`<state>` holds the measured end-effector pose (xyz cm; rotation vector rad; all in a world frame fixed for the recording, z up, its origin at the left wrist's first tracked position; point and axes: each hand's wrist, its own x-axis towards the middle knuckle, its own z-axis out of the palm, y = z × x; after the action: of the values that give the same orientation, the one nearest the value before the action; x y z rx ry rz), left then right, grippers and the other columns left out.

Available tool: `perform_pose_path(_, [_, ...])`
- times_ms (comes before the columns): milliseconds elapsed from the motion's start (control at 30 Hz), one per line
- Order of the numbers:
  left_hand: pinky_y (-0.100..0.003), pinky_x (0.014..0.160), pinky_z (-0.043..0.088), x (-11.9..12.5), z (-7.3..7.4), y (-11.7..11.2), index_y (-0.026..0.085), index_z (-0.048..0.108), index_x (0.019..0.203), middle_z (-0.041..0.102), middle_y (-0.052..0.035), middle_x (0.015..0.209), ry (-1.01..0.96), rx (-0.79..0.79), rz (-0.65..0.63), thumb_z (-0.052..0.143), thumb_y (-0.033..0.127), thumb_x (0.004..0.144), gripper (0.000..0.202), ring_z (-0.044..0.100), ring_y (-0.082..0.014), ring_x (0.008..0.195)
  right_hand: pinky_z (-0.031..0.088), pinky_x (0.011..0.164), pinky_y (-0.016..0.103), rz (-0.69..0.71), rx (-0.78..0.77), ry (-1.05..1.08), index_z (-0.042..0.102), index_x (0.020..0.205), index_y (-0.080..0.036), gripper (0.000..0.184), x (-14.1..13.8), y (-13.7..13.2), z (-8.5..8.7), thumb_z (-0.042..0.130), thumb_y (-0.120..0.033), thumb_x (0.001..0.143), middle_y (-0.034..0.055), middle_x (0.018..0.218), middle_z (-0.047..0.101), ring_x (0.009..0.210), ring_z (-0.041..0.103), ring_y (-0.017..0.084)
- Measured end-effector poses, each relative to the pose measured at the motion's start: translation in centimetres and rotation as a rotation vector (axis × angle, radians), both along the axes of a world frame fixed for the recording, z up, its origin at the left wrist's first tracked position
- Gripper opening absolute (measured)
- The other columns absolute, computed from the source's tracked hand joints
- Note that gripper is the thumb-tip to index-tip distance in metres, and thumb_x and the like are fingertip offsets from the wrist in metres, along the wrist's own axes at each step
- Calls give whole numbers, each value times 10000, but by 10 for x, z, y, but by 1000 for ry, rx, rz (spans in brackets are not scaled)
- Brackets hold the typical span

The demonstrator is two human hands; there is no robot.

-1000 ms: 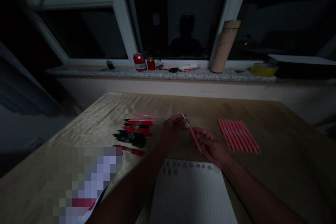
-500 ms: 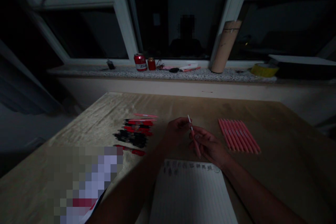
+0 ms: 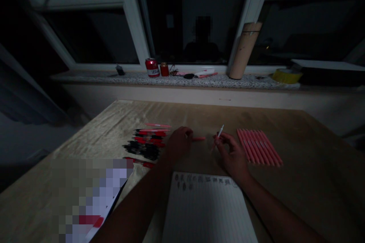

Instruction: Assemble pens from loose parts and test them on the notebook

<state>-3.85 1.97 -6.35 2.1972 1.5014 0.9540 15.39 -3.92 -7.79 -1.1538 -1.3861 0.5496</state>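
Observation:
My right hand pinches a slim pen between thumb and fingers. Its white end points up and away, while the lower part is pink and blurred. To the left, my left hand is closed on a short pink pen part, which sticks out rightward; whether it is a cap or a barrel I cannot tell. Close beside that hand lies a pile of red and black pens, with pink pens at its far end. A neat row of several pink pens lies right of my right hand.
A lined notebook with handwriting lies in front of me on the table. At the lower left is a partly pixelated white item. The window sill holds a red can, a small jar, a cardboard tube and yellow tape.
My hands have moved apart. The left went leftward toward the pile with the pink part, and the right went slightly rightward with the pen, now tilted the other way.

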Motion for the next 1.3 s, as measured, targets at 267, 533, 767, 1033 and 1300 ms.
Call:
perform_pose_path(267, [-264, 727, 420, -2, -4, -8, 163, 597, 834, 595, -49, 852, 345, 40, -4, 495, 249, 804, 136, 553, -158, 799, 473, 753, 342, -33, -21, -55, 599, 1021, -175, 262, 2, 1, -6, 552, -332, 816, 82, 908, 670, 835, 605, 194])
perform_pose_path(533, [-297, 723, 424, 0, 1, -13, 172, 635, 838, 596, -64, 868, 566, 35, 8, 472, 338, 824, 233, 569, -190, 806, 463, 822, 391, -14, -14, 107, 572, 1057, -192, 277, 2, 2, -8, 580, -313, 808, 97, 986, 654, 900, 612, 207])
perform_pose_path(767, [-296, 736, 437, 0, -3, -12, 167, 631, 883, 600, -69, 900, 565, 25, -33, 425, 335, 863, 266, 576, -190, 827, 454, 851, 418, -14, -44, 163, 545, 1115, -188, 342, 3, 1, -9, 582, -332, 807, 112, 1016, 650, 940, 609, 220])
perform_pose_path(1033, [-301, 732, 441, 3, 0, -10, 141, 597, 900, 615, -87, 891, 449, 24, -60, 403, 274, 889, 235, 580, -193, 819, 442, 865, 420, -9, -64, 198, 546, 1108, -186, 349, 3, 1, -7, 582, -353, 804, 110, 1018, 642, 950, 599, 220])
perform_pose_path(1300, [-244, 706, 471, 15, 26, -17, 154, 618, 891, 632, -40, 832, -116, -10, -179, 503, 279, 849, 175, 600, -136, 756, 473, 773, 368, -27, -17, 80, 570, 1058, -183, 286, 0, -1, -4, 580, -323, 808, 93, 944, 655, 850, 612, 201])
